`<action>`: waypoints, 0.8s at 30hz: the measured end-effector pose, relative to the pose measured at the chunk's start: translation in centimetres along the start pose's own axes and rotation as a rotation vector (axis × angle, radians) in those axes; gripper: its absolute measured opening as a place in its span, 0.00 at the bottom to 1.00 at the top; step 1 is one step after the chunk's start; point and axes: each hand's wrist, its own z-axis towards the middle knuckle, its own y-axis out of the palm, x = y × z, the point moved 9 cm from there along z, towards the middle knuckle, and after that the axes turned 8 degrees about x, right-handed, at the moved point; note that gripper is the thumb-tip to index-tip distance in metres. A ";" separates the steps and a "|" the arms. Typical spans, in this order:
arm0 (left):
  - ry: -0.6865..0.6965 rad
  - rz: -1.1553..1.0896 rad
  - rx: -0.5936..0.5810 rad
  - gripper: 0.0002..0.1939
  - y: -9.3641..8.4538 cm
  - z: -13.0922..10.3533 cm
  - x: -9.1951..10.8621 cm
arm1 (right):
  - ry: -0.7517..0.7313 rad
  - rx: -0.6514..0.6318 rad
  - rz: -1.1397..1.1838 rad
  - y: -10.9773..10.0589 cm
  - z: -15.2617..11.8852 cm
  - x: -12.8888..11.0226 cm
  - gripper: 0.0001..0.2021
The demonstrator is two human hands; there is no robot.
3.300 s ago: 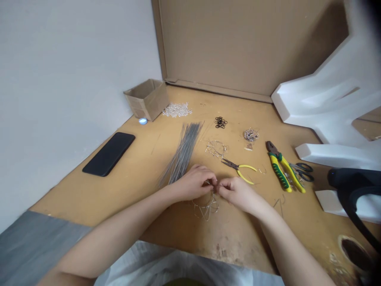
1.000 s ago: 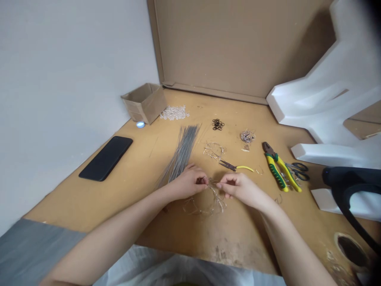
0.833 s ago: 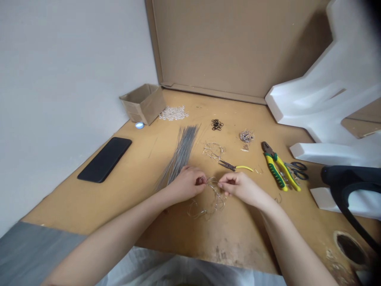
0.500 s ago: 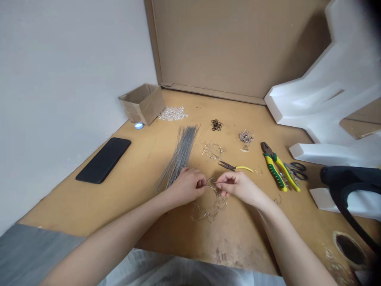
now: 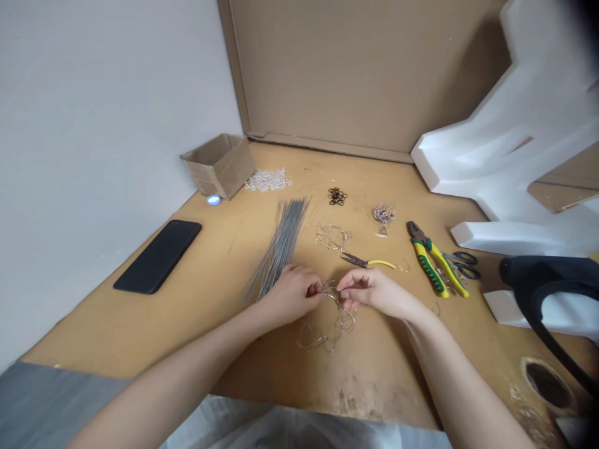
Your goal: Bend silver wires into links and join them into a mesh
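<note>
The wire ring (image 5: pixel 326 337) is pinched by the fingertips of the left hand (image 5: pixel 321 289) at 9 o'clock and the right hand (image 5: pixel 340 293) at 3 o'clock.

Single view, head-worn: from above my forearms, I look forward and down over the tabletop (image 5: pixel 299 368), close over my hands, toward the cardboard panel (image 5: pixel 327 75).

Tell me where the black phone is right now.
In the head view, the black phone lies on the left of the table, by the wall, nearer the person than the cardboard box.
</note>
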 end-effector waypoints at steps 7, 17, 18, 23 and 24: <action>0.008 -0.016 0.010 0.03 0.3 0.0 0.1 | 0.041 -0.009 0.044 0.1 0.4 0.4 0.11; -0.001 -0.082 -0.012 0.09 -0.7 0.0 -0.2 | 0.061 0.081 -0.063 -0.6 0.4 0.3 0.09; -0.006 -0.094 0.014 0.10 -1.2 0.0 -0.2 | 0.051 0.079 -0.064 -0.6 0.4 0.2 0.08; -0.001 -0.269 0.158 0.11 -3.2 0.0 0.6 | -0.017 0.075 -0.080 -0.3 0.4 -0.2 0.07; 0.006 -0.305 0.145 0.11 -3.0 0.0 1.0 | -0.031 0.076 -0.084 -0.2 0.3 -0.3 0.06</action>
